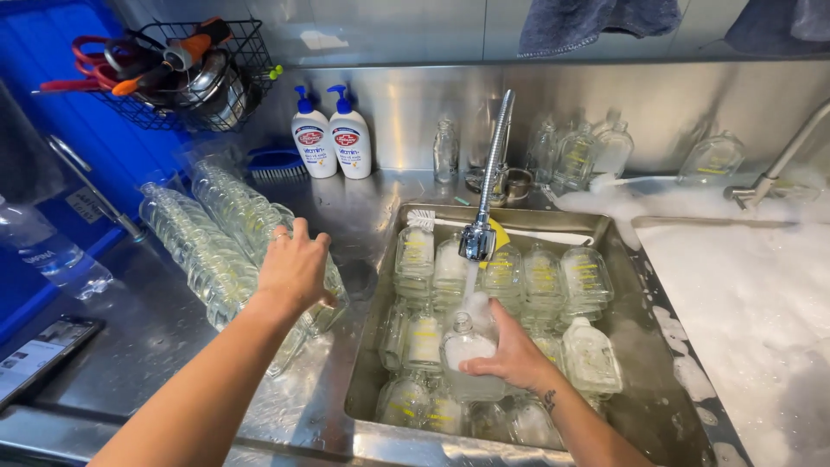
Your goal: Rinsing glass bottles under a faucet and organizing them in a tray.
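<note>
Right hand (512, 356) down in the sink (624, 259), its grip closed around a clear glass bottle (468, 356), fingers wrapped over the bottle's right side. The bottle stands mouth up, and water runs from the faucet (478, 238) directly above the grip, straight onto its neck; white foam shows inside it. All around that grip, packed close and touching, more clear bottles with yellow print (543, 278) lie flat on the sink floor. Beyond the grip, near the sink's back rim, a white bottle brush (423, 220) rests.

Left hand (295, 266) over on the tabletop (130, 346), well apart from the right. Palm down, fingers curled over the near end of a row of washed bottles (207, 246) lying on their sides; the hand rests on them, but whether its grip actually closes around one I cannot tell. A ring shows on one finger.

Beyond the left grip stand two white pump soap bottles (331, 143) and a blue scrub brush (277, 163). Farther left of it, a phone (39, 356) lies at the tabletop's edge. Right of the right grip, a second basin full of suds (743, 303).
</note>
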